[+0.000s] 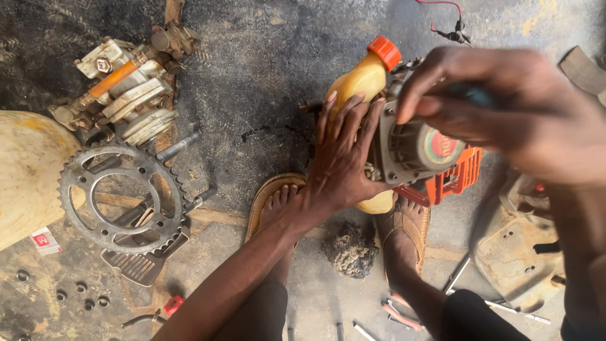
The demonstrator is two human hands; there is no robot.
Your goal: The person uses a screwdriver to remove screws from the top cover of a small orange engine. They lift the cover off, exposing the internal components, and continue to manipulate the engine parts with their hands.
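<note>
Right hand (499, 107) grips a blue-handled tool, mostly hidden, atop the small engine (413, 148) at centre. Left hand (341, 158) lies flat, fingers spread, against its yellow tank (361, 81). Far left sits a sprocket (120, 199).

Small engine (410, 148) between both feet, sprocket (120, 199) well left, rag wad (351, 251) just before it
</note>
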